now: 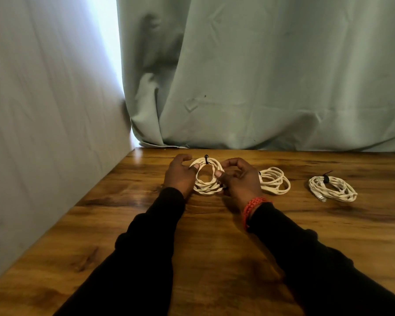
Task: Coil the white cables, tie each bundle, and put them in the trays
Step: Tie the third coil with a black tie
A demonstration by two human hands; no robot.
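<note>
A coiled white cable [206,187] lies on the wooden table [146,224] between my hands, with a black tie [206,159] round its far side. My left hand [180,175] holds the coil's left edge, thumb over the strands. My right hand [240,179] holds the right edge, thumb and fingers curled round the strands. To the right lies a second white coil [275,181], partly hidden by my right hand. A third white coil [332,189] with a black tie [326,179] lies further right.
A pale green curtain [260,76] hangs along the table's far edge. A grey fabric wall [43,133] runs along the left side. No trays are in view. My sleeves are black, and a red bracelet [252,209] sits on my right wrist.
</note>
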